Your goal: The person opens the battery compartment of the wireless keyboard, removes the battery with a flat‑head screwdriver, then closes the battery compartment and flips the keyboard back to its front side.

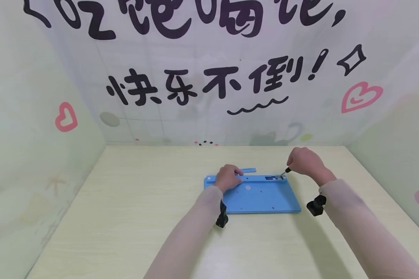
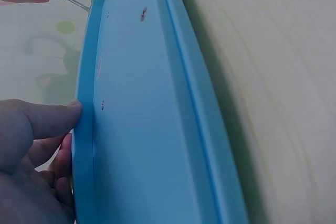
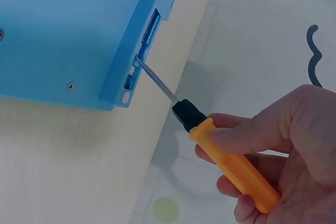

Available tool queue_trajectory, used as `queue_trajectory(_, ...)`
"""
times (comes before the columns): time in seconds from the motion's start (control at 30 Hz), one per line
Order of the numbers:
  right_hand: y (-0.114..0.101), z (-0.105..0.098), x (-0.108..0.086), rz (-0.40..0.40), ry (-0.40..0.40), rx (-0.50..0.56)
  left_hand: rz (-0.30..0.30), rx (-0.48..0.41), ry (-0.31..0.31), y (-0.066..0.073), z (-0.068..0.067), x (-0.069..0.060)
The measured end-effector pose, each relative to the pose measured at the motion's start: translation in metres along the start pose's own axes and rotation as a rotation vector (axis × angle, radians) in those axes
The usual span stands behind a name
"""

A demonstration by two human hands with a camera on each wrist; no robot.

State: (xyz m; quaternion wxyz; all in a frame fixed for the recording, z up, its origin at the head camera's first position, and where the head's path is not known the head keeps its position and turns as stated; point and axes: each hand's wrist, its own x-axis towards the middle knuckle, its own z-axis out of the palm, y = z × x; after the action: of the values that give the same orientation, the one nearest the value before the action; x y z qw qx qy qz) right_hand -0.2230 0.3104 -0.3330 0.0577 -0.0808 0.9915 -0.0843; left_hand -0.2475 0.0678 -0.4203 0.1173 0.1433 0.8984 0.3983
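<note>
A flat blue case with small screws (image 1: 262, 197), looking like the underside of a keyboard, lies on the table. My left hand (image 1: 227, 177) grips its raised far bar, thumb (image 2: 55, 116) on the bar and fingers curled behind it. In my right hand (image 1: 305, 161) is a screwdriver with an orange handle (image 3: 233, 166) and black collar. The metal shaft (image 3: 157, 81) slants down, its tip at an open slot (image 3: 150, 26) near the right end of the bar. Whether the tip presses on a part inside cannot be told.
Behind the bar lies a narrow blue strip (image 1: 249, 170), perhaps a cover. A pale wooden tabletop (image 1: 125, 217) spreads around the case, with a printed white backdrop (image 1: 195, 116) at the back and side walls left and right.
</note>
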Motion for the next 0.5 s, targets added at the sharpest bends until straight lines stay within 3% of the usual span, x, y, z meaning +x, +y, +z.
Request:
queue_trajectory(0.33, 0.039, 0.017, -0.02, 0.065, 0.009, 0.299, -0.007, -0.003, -0.013, 0.002, 0.0, -0.001)
queue_trajectory(0.5, 0.051, 0.031, -0.032, 0.078, 0.045, 0.377, -0.009, -0.011, -0.008, 0.001, 0.0, 0.0)
